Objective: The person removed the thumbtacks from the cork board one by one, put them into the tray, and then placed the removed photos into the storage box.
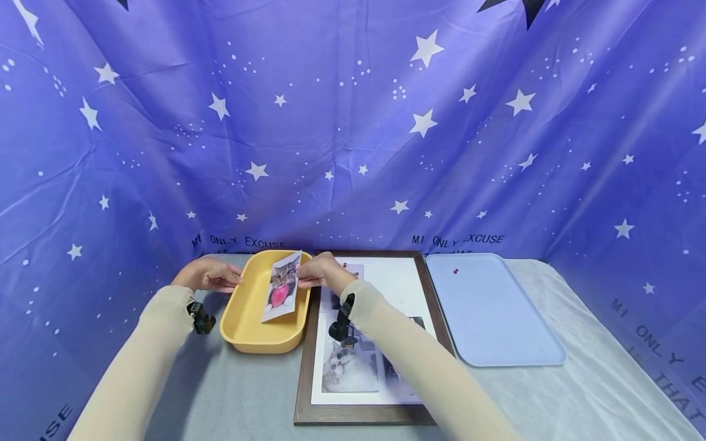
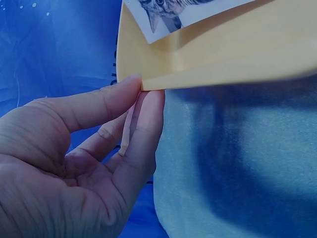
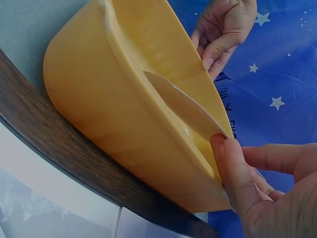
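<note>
With my left hand (image 1: 212, 277) I pinch the rim of a yellow bin (image 1: 234, 327) between thumb and fingers. My right hand (image 1: 324, 271) grips the edge of a cat photo (image 1: 281, 288), which slants at the bin's mouth (I can't tell whether its low corner touches the bottom). The bin sits on the bench (image 1: 220, 398), just beside a brown-edged frame (image 1: 307, 373) with more photos on its white board (image 1: 394, 282). Beyond the frame, a red pin (image 1: 455, 271) lies on a blue tray (image 1: 496, 321).
</note>
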